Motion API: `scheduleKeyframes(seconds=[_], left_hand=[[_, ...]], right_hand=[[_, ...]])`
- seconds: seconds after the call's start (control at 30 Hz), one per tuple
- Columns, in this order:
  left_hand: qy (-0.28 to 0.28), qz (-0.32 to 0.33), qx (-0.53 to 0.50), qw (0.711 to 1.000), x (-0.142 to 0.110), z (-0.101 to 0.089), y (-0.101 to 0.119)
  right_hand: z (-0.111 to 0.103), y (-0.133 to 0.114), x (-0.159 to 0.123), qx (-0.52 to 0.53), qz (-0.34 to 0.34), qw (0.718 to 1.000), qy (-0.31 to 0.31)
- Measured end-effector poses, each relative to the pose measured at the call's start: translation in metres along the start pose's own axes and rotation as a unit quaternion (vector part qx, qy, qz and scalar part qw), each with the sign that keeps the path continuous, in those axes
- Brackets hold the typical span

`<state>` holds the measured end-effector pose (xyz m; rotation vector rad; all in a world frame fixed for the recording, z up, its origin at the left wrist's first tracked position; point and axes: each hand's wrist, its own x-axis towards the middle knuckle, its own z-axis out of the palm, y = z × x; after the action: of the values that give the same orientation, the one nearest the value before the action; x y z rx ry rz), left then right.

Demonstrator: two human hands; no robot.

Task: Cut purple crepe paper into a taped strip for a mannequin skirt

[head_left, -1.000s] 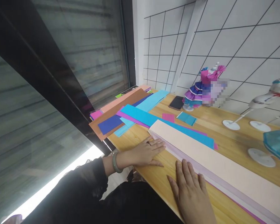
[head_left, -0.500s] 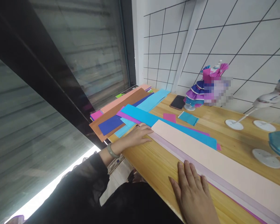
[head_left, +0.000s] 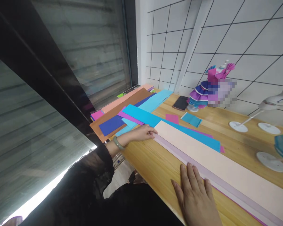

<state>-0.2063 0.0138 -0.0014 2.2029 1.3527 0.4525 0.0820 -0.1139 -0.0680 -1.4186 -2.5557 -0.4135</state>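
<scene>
A long pale peach paper strip [head_left: 217, 160] lies diagonally on the table, over a lilac paper strip [head_left: 179, 147] whose near edge shows beside it. My left hand [head_left: 143, 132], with a bracelet at the wrist, has its fingers curled and pinched at the far left end of the lilac strip. Flat on the wood rests my right hand [head_left: 196, 191], fingers spread, its fingertips at the lilac strip's near edge. Behind the peach strip runs a bright blue paper strip [head_left: 143, 116] with a purple one partly under it.
Brown paper [head_left: 143, 94], a dark blue sheet [head_left: 112, 125] and light blue strips [head_left: 158, 102] overlap at the table's left end. Farther back are a phone [head_left: 180, 103], a small teal piece [head_left: 191, 119], a ruffled doll dress [head_left: 200, 91] and white round stands [head_left: 238, 126].
My left hand's fingers, stretched out before, have curled into a pinch at the strip's end. My right hand stays flat in nearly the same place.
</scene>
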Motion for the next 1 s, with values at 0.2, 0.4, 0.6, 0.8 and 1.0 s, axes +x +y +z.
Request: scheduleKeyframes(seconds=[0.2, 0.4, 0.6, 0.8, 1.0], left_hand=[[0.005, -0.033, 0.027, 0.999, 0.002, -0.001, 0.005], [-0.008, -0.058, 0.021, 0.998, 0.006, -0.001, 0.002], [0.001, -0.070, 0.016, 0.997, 0.009, 0.002, -0.004], [0.028, -0.099, -0.033, 0.994, 0.007, 0.005, -0.009], [0.043, -0.105, -0.051, 0.992, 0.005, 0.007, -0.012]], right_hand=[[-0.009, -0.004, 0.006, 0.001, 0.003, 1.000, 0.010], [-0.026, -0.012, 0.014, 0.014, 0.036, 0.999, 0.020], [-0.028, -0.012, 0.015, 0.012, 0.035, 0.999, 0.025], [-0.029, -0.011, 0.015, 0.010, 0.018, 0.999, 0.031], [-0.049, -0.010, 0.037, -0.013, 0.022, 0.999, -0.020]])
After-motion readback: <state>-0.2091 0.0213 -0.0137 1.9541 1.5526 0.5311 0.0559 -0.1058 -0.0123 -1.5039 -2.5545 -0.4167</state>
